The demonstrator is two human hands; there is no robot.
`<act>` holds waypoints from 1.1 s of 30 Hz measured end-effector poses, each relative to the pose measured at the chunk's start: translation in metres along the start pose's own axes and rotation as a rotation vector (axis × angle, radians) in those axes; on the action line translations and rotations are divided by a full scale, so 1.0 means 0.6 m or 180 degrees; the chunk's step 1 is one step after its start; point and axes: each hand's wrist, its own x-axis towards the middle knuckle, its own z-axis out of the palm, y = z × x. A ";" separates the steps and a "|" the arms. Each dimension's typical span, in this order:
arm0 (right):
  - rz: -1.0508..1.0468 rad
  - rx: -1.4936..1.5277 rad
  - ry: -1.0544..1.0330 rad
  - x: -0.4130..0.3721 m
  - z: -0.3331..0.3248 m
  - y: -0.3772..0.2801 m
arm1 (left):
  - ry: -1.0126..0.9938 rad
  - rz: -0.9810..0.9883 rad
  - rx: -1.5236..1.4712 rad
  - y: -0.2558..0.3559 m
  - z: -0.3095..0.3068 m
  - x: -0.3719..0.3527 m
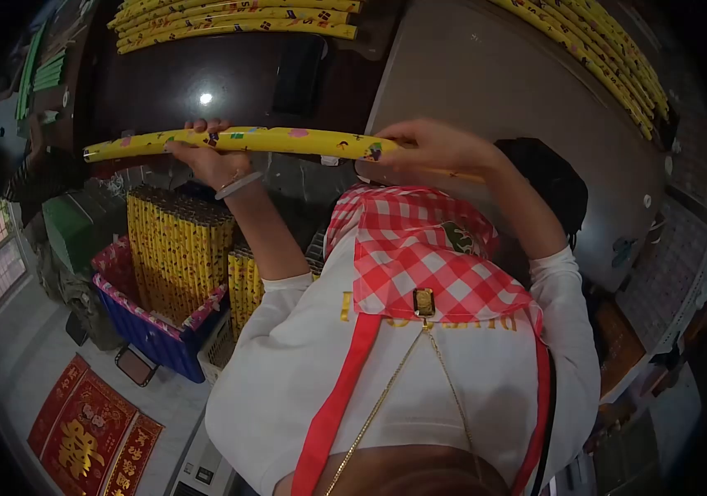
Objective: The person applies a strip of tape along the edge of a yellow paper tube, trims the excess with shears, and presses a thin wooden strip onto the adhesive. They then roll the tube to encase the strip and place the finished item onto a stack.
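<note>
While the left hand (214, 161) grasps the yellow printed tube (304, 140) with its thumb on the near side and its fingers curled over the far side, the right hand (440, 147) meets the tube's right end; motion blur there makes it impossible to tell whether this second grip is closed. The tube lies crosswise in front of the torso, near the close edge of the dark desk (171, 91), and its left end projects well past the left hand. A pale bracelet (238, 185) encircles the left wrist. Beyond the tube, a dark flat object (297, 74) rests on the desk, with a row of similar tubes (238, 18) at the far side. To the right, a second group of tubes (593, 50) lies on a paler surface (485, 74). Below the left forearm, a blue basket (153, 339) with a pink-patterned liner (109, 264) contains upright, tightly packed tubes (176, 256); a further bundle (244, 285) stands just beside it. A red-and-white checked apron (419, 248) covers part of the white top. At far left, another person (27, 165) is near green sticks (49, 73).
</note>
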 end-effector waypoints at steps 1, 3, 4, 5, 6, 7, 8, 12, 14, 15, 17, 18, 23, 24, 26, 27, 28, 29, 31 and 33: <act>-0.0460 -0.0508 0.0299 -0.010 0.004 0.014 | -0.0108 0.0019 -0.0116 0.017 -0.014 0.010; -0.0713 -0.1294 0.0784 -0.072 -0.063 0.052 | -0.0321 0.0003 -0.0807 -0.055 -0.019 0.036; -0.0786 -0.1073 0.0698 -0.055 -0.046 0.063 | -0.0317 0.0065 -0.0539 0.011 -0.027 0.038; -0.0710 -0.1033 0.0721 -0.063 -0.056 0.072 | -0.0362 0.0053 -0.0581 0.025 -0.027 0.043; -0.0805 -0.0975 0.0672 -0.060 -0.059 0.085 | -0.0411 0.0065 -0.0528 0.053 -0.024 0.046; -0.0777 -0.0875 0.0683 -0.075 -0.065 0.100 | -0.0387 0.0006 -0.0512 0.051 -0.035 0.045; -0.0725 -0.0780 0.0705 -0.089 -0.067 0.107 | -0.0339 -0.0041 -0.0561 0.039 -0.047 0.040; -0.0262 -0.0271 0.0698 -0.090 -0.057 0.091 | -0.0215 -0.0090 -0.0573 0.034 -0.051 0.030; -0.1127 -0.0499 0.1102 -0.063 -0.046 0.096 | -0.0161 -0.0124 -0.0627 0.028 -0.051 0.027; -0.1117 -0.0497 0.1129 -0.052 -0.036 0.092 | -0.0196 -0.0102 -0.0627 0.025 -0.051 0.026; -0.0652 -0.1227 0.1546 -0.027 -0.016 0.072 | -0.0168 -0.0081 -0.0625 0.017 -0.045 0.020; -0.0865 -0.1739 0.1695 -0.022 0.000 0.057 | -0.0167 -0.0098 -0.0639 0.014 -0.049 0.021; -0.0873 -0.2282 0.2294 -0.034 0.021 0.059 | -0.0312 -0.0229 -0.0644 0.061 -0.107 0.085; -0.0913 -0.2398 0.2349 -0.045 0.011 0.075 | -0.0213 -0.0366 -0.0834 0.071 -0.103 0.099; -0.0829 -0.2487 0.2343 -0.078 -0.016 0.077 | -0.0182 -0.0484 -0.0694 0.082 -0.115 0.151; -0.0780 -0.2518 0.2464 -0.082 -0.025 0.080 | -0.0275 -0.0551 -0.0757 0.077 -0.121 0.186; -0.0950 -0.2454 0.2654 -0.075 -0.040 0.082 | -0.0168 -0.0414 -0.0248 0.065 -0.125 0.229; -0.1122 -0.2356 0.2828 -0.063 -0.052 0.085 | -0.0056 -0.0271 0.0297 0.050 -0.113 0.258; -0.1356 -0.2418 0.3223 -0.024 -0.089 0.090 | 0.0372 -0.0038 0.0835 0.006 -0.022 0.257; -0.1629 -0.2500 0.3543 -0.011 -0.120 0.096 | 0.0404 -0.0396 0.1124 -0.018 -0.019 0.323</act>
